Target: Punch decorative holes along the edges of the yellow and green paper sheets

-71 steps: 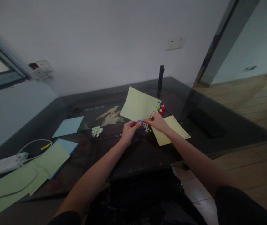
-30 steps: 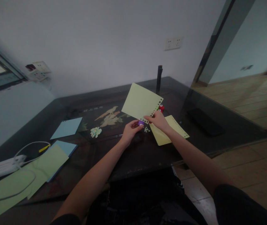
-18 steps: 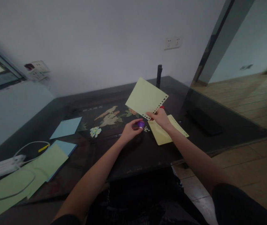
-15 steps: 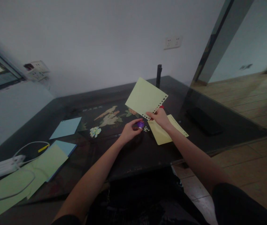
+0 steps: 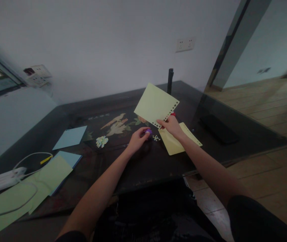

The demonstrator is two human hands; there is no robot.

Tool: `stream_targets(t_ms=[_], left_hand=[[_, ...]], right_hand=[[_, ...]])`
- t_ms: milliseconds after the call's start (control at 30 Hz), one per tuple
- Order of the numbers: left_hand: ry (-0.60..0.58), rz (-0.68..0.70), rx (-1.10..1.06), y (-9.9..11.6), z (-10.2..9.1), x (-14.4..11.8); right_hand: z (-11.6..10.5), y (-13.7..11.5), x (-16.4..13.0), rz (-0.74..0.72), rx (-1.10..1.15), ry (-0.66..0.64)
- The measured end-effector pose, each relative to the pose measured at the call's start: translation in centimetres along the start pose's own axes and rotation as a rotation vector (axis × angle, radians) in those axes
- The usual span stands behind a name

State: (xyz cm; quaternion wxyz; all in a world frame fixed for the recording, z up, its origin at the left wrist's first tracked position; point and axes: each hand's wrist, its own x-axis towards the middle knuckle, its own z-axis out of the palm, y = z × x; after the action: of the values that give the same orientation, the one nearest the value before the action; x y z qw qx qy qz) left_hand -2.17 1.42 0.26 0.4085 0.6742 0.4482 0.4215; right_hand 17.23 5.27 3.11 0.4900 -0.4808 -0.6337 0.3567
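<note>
Right hand (image 5: pixel 171 125) now pinches the punched green sheet (image 5: pixel 155 103) by its corner, lifted clear of the purple punch (image 5: pixel 148 131). Left hand (image 5: pixel 137 140), fingers curled round the punch, has lowered it onto the dark table (image 5: pixel 143 164), beside the paper bits (image 5: pixel 155 137), so punching has paused.

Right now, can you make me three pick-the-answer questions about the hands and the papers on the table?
1. Where is the small purple punch?
A. on the floor
B. under the left hand's fingers on the table
C. on the wall

2. What colour is the sheet in the right hand?
A. pale yellow
B. red
C. black

3. How is that sheet held?
A. flat on the table
B. crumpled in a ball
C. lifted in the air, pinched at its holed edge

Answers: 1 B, the left hand's fingers rest on the punch on the dark tabletop. 2 A, the sheet looks pale yellow. 3 C, the right hand's fingers grip the corner by the row of holes, and the sheet stands clear of the table.
</note>
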Motion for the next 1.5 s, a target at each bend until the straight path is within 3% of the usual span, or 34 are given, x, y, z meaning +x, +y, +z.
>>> stream_targets(t_ms=[167, 533, 800, 900, 1100, 1200, 1500], left_hand=[[0.050, -0.044, -0.061, 0.1, 0.1, 0.0], [0.065, -0.104, -0.195, -0.5, -0.1, 0.4], [0.072, -0.014, 0.049, -1.9, 0.3, 0.9], [0.091, -0.008, 0.138, -2.3, 0.6, 2.4], [0.253, -0.058, 0.253, -3.7, 1.1, 8.1], [0.254, -0.056, 0.267, -4.2, 1.8, 10.3], [0.247, -0.026, 0.243, -4.9, 3.8, 13.0]], right_hand=[[-0.5, 0.1, 0.3, 0.040, 0.003, 0.043], [-1.8, 1.3, 1.5, 0.012, 0.258, 0.326], [-2.5, 0.4, 1.6, 0.023, 0.353, 0.395], [-2.5, 0.4, 1.6, 0.053, 0.352, 0.371], [-2.5, 0.2, 1.5, 0.042, 0.354, 0.355], [-2.4, 0.4, 1.5, 0.029, 0.357, 0.364], [-2.3, 0.4, 1.5, 0.040, 0.355, 0.325]])
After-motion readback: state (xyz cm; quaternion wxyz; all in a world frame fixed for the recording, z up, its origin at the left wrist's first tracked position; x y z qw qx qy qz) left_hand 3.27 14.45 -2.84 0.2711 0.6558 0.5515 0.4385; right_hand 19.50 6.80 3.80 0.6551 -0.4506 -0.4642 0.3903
